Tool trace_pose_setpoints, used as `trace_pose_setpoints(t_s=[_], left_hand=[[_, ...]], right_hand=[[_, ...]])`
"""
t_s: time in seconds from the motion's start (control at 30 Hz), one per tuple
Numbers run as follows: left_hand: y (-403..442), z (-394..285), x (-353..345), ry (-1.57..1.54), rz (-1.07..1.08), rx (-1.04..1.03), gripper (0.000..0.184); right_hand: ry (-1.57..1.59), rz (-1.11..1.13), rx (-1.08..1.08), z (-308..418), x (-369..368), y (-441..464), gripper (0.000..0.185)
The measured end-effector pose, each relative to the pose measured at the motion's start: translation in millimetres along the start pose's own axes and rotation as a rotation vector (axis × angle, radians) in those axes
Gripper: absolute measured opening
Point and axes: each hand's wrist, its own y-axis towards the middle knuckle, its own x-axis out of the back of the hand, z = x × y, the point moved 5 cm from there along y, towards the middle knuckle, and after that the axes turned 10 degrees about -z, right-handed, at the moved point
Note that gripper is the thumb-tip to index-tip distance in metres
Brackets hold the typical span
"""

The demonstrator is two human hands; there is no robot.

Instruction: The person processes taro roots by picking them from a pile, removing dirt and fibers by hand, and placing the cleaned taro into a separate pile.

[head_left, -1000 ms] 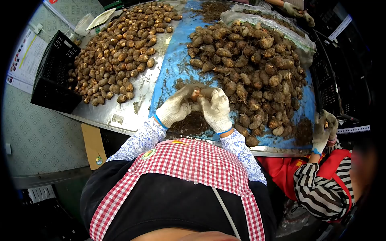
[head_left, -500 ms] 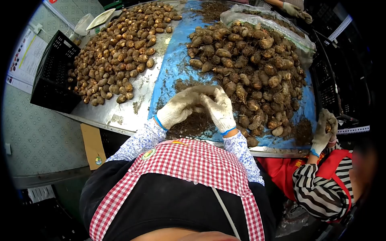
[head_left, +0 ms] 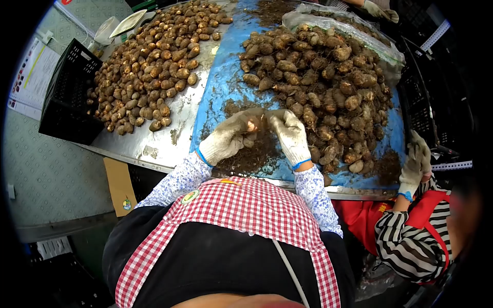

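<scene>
My left hand [head_left: 229, 136], in a soiled white glove, is closed around a brown tuber [head_left: 251, 124] whose pinkish end shows at the fingers. My right hand [head_left: 289, 134], gloved the same way, is beside the tuber with its fingers bent together; whatever its fingertips hold is too small to tell. Both are above dark soil and root scraps [head_left: 246, 158] on a blue sheet [head_left: 215, 100]. A large heap of hairy, dirty tubers [head_left: 328, 87] lies just beyond my right hand. To the left, cleaner tubers [head_left: 154, 72] are spread on the metal tabletop [head_left: 177, 115].
A black crate [head_left: 72, 97] stands at the table's left edge. Clear plastic sheeting [head_left: 354, 31] lies behind the heap. At the right are a co-worker's gloved hands [head_left: 415, 167] and black crates [head_left: 418, 97]. Another person's gloved hand [head_left: 379, 10] shows at the top.
My right hand has moved right, slightly apart from my left hand, and the tuber's pinkish end shows again. The co-worker's hands at the right have risen a little.
</scene>
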Motion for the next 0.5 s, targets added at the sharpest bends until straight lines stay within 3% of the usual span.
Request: trace_pose_setpoints(t_s=[0.03, 0.07, 0.17, 0.2, 0.3, 0.33, 0.37, 0.5], left_hand=[[-1.0, 0.8, -2.8, -0.034, -0.023, 0.019, 0.054], [-1.8, -1.3, -8.6, 0.02, -0.027, 0.018, 0.054], [1.2, -1.8, -18.5, 0.159, -0.019, -0.004, 0.053], [4.6, -1.9, -20.2, 0.193, -0.006, -0.026, 0.053], [-0.3, -5.6, -22.1, 0.25, -0.008, -0.025, 0.053], [-2.4, -8.2, -20.2, 0.23, 0.04, -0.03, 0.052], [-2.8, -12.1, -20.8, 0.214, 0.091, -0.036, 0.052], [5.4, -11.5, 2.7, -0.07, 0.057, -0.131, 0.07]], right_hand=[[0.041, 0.022, -0.034, 15.1, -6.3, -8.2, 0.01], [0.149, 0.082, 0.0, 14.8, -9.5, -10.7, 0.026], [-0.025, 0.099, 0.339, 19.3, -22.1, -16.1, 0.022], [-0.3, 0.005, 0.542, 22.6, -19.6, -15.3, 0.011], [-0.392, -0.049, 0.134, 7.2, -11.8, 4.9, 0.014], [-0.673, -0.165, 0.41, 12.9, -7.2, 7.7, 0.016], [-0.82, -0.134, 0.334, 1.7, -1.1, 10.6, 0.017], [-0.587, -0.077, 0.292, 8.1, -5.5, 1.4, 0.021]])
